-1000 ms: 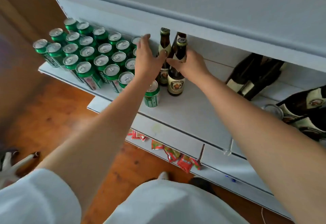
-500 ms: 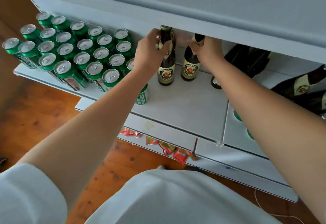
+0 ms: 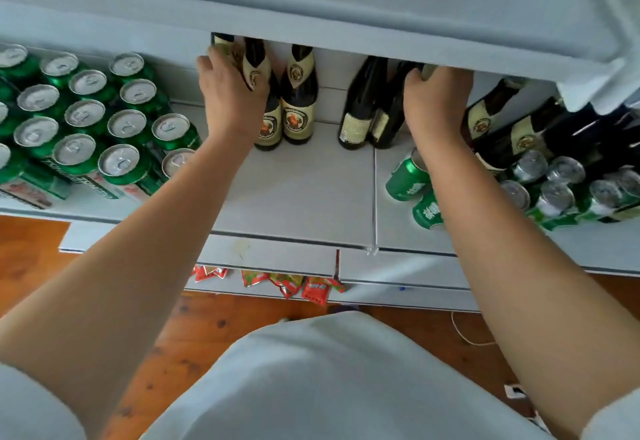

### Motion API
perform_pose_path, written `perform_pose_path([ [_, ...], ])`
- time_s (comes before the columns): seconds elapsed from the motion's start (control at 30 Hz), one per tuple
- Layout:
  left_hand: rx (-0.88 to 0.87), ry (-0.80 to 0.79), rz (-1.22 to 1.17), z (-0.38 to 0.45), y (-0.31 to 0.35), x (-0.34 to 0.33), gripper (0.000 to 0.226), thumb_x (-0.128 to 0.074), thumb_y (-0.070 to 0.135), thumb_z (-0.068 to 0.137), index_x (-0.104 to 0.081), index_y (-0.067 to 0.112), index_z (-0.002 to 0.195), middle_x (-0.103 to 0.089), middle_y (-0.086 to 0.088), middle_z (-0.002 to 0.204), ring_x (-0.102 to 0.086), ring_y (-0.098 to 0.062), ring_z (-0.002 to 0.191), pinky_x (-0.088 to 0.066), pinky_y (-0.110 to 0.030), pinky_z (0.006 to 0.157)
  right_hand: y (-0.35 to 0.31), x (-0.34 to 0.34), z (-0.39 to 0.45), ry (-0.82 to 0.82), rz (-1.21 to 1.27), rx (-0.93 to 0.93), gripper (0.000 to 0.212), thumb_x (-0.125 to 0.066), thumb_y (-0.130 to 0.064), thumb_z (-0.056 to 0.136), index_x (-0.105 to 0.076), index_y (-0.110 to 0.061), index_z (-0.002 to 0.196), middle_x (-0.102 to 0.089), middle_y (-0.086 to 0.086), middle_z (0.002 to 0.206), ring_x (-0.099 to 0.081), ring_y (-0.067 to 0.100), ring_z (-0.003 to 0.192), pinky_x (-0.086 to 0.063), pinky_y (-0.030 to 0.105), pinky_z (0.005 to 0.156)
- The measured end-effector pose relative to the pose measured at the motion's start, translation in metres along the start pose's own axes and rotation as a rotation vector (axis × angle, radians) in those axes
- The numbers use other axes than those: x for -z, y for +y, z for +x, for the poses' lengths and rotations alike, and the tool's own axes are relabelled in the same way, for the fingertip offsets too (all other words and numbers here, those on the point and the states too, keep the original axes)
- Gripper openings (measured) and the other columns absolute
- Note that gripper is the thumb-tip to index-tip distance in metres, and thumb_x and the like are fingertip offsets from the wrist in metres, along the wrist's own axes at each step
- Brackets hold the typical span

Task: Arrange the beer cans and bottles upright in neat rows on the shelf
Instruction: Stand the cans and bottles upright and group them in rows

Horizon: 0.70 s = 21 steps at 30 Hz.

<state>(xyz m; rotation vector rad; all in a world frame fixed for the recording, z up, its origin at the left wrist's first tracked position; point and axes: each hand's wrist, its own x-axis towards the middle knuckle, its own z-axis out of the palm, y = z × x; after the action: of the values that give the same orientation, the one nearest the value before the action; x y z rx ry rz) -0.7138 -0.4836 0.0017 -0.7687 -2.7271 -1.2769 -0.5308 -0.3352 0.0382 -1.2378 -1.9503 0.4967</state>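
Head view: your left hand point(image 3: 230, 93) grips brown glass bottle point(image 3: 258, 72) at 11 o'clock, steadying it upright on grey shelf point(image 3: 304, 190). Your right hand point(image 3: 434, 100) curls round dark bottle neck point(image 3: 388, 100) at 1 o'clock, likely for row beside green cans point(image 3: 93, 128).

A small shop: a pale grey display shelf point(image 3: 298, 193) stocked with rows of green beer cans point(image 3: 86, 128), brown bottles point(image 3: 299, 100), and snack packets point(image 3: 287, 283) on the tier below.

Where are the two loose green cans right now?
In the head view, the two loose green cans sit right of centre on the grey shelf, under the right forearm, in front of two dark bottles.
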Motion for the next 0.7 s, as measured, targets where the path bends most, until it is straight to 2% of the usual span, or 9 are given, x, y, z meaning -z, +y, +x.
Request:
perform_pose_path([
  [0.03,0.004,0.094,-0.021,-0.011,0.003,0.001,0.04,-0.055,0.018,0.087,-0.045,0.001,0.121,-0.046,-0.017,0.127,-0.047,-0.031,0.115,-0.041,-0.034,0.096,0.003,0.008,-0.006,0.045,0.025,0.045,0.023,-0.051,-0.008,0.087,-0.061,0.002,0.105,-0.065,0.018,0.102,-0.061,0.033,0.099,-0.045,0.034,0.094],
  [0.1,-0.071,0.197,-0.124,-0.039,0.017,-0.001,0.03,-0.049,0.011,0.082,-0.05,0.001,0.111,-0.049,-0.014,0.119,-0.05,-0.022,0.104,-0.041,-0.023,0.085,0.016,0.029,-0.022,0.178,0.023,0.098,0.016,-0.054,-0.011,0.086,-0.062,0.002,0.094,-0.065,0.015,0.087,-0.061,0.027,0.08,-0.043,0.022,0.074],
  [0.2,-0.322,-0.051,-0.326,-0.08,0.058,-0.022,0.019,-0.05,0.005,0.085,-0.057,0.005,0.102,-0.055,-0.007,0.105,-0.051,0.001,0.081,-0.039,-0.007,0.072,0.052,0.066,-0.037,0.381,-0.016,0.059,0.03,-0.056,-0.019,0.087,-0.057,0.003,0.107,-0.059,0.017,0.108,-0.056,0.024,0.097,-0.043,0.018,0.087],
  [0.27,-0.438,-0.254,-0.404,-0.092,0.089,-0.05,0.022,-0.056,0.012,0.088,-0.06,0.008,0.108,-0.059,-0.006,0.104,-0.057,-0.001,0.083,-0.05,-0.018,0.077,0.082,0.088,-0.031,0.437,-0.055,-0.001,0.04,-0.06,-0.025,0.086,-0.053,0.005,0.111,-0.053,0.019,0.115,-0.048,0.02,0.102,-0.039,0.017,0.098],
  [0.33,-0.484,-0.44,-0.405,-0.095,0.124,-0.077,0.038,-0.062,0.023,0.087,-0.057,0.009,0.121,-0.059,-0.005,0.114,-0.06,-0.01,0.098,-0.053,-0.031,0.087,0.106,0.107,-0.017,0.356,-0.078,-0.064,0.054,-0.065,-0.036,0.084,-0.05,0.002,0.12,-0.05,0.017,0.121,-0.048,0.018,0.104,-0.04,0.017,0.087],
  [0.43,-0.476,-0.656,-0.274,-0.093,0.168,-0.113,0.062,-0.068,0.039,0.088,-0.044,0.01,0.137,-0.054,-0.005,0.133,-0.053,-0.017,0.12,-0.044,-0.029,0.101,0.127,0.12,0.01,0.003,-0.134,-0.138,0.067,-0.066,-0.049,0.085,-0.045,-0.007,0.132,-0.056,0.011,0.122,-0.056,0.02,0.108,-0.036,0.019,0.081],
  [0.5,-0.451,-0.762,-0.163,-0.088,0.183,-0.139,0.073,-0.068,0.05,0.084,-0.041,0.013,0.141,-0.055,-0.006,0.136,-0.053,-0.021,0.124,-0.044,-0.031,0.101,0.134,0.122,0.024,-0.2,-0.156,-0.208,0.062,-0.065,-0.051,0.086,-0.048,-0.008,0.128,-0.061,0.006,0.112,-0.058,0.022,0.102,-0.036,0.021,0.077],
  [0.6,-0.356,-0.756,-0.105,-0.08,0.192,-0.162,0.072,-0.066,0.063,0.073,-0.054,0.018,0.128,-0.064,0.001,0.117,-0.062,-0.018,0.106,-0.05,-0.028,0.085,0.139,0.122,0.035,-0.304,-0.153,-0.196,0.034,-0.065,-0.043,0.089,-0.056,-0.013,0.1,-0.056,-0.006,0.08,-0.056,0.018,0.086,-0.038,0.022,0.069],
  [0.7,-0.35,-0.647,-0.133,-0.08,0.194,-0.167,0.049,-0.069,0.047,0.083,-0.06,0.019,0.123,-0.066,0.0,0.114,-0.062,-0.017,0.102,-0.052,-0.03,0.088,0.144,0.123,0.043,-0.292,-0.074,-0.165,0.032,-0.071,-0.036,0.087,-0.06,-0.005,0.089,-0.056,-0.001,0.076,-0.062,0.022,0.078,-0.054,0.038,0.071],
])
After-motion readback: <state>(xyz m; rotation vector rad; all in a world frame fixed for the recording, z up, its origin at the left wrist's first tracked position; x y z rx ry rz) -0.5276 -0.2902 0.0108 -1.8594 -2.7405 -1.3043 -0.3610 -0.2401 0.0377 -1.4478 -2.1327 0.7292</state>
